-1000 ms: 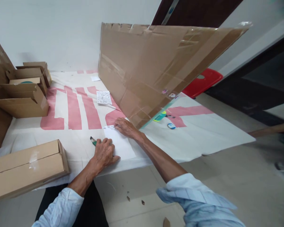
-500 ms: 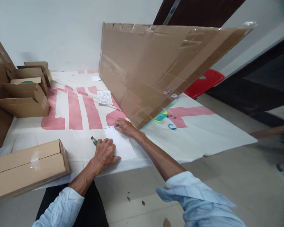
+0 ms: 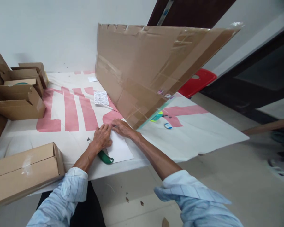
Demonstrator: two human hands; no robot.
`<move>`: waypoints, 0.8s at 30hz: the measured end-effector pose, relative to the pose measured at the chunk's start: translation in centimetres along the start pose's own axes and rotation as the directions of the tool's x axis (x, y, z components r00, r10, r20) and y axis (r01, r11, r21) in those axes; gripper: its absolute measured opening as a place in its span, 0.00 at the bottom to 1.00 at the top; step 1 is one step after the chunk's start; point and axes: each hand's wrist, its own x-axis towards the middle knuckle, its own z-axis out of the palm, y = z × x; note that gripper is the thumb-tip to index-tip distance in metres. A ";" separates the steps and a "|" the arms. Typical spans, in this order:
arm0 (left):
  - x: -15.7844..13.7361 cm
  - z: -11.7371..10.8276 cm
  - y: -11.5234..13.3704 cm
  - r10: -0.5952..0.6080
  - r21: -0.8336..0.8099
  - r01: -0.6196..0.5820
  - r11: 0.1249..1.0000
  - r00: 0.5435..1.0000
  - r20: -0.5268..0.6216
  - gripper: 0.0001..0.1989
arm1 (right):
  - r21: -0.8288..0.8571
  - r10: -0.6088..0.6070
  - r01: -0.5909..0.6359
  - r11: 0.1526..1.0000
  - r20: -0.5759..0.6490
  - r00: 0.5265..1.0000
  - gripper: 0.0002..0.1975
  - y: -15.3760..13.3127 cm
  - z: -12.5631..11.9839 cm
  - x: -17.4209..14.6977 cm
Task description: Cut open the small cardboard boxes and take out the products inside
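Observation:
A white sheet of paper (image 3: 122,148) lies near the table's front edge. My left hand (image 3: 102,137) is at its upper left corner, fingers bent and closed on the edge. Close beside it, my right hand (image 3: 122,128) has its fingers curled on the top edge of the same sheet. The fingertips of both hands nearly meet and hide that edge. Under my left wrist lies a green utility knife (image 3: 105,157); its handle rests against the paper and its dark tip shows left of the wrist.
A taped cardboard box (image 3: 23,171) lies at front left, with several open boxes (image 3: 19,110) behind it. A large cardboard panel (image 3: 142,69) stands behind my hands. Beyond the knife are a printed card (image 3: 101,98), a tape measure (image 3: 156,116) and a small blue-white round item (image 3: 168,126).
My left hand has moved up from the sheet's left side to its top edge, uncovering the knife's handle. My right hand stays at the top edge. The view has shifted slightly.

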 end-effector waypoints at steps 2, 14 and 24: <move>0.5 -0.1 -0.1 -0.005 0.017 0.005 1.000 1.000 0.009 0.31 | 0.003 0.004 -0.004 1.000 -0.004 1.000 0.04 0.1 0.0 0.0; 0.7 0.7 0.4 -0.064 0.088 0.065 0.994 0.998 -0.011 0.25 | 0.011 0.006 -0.006 1.000 -0.006 1.000 0.06 0.1 -0.1 0.4; 0.3 1.8 0.9 -0.069 0.109 0.077 0.991 0.995 -0.077 0.25 | 0.032 0.021 -0.021 0.999 0.009 1.000 0.05 0.6 0.0 0.8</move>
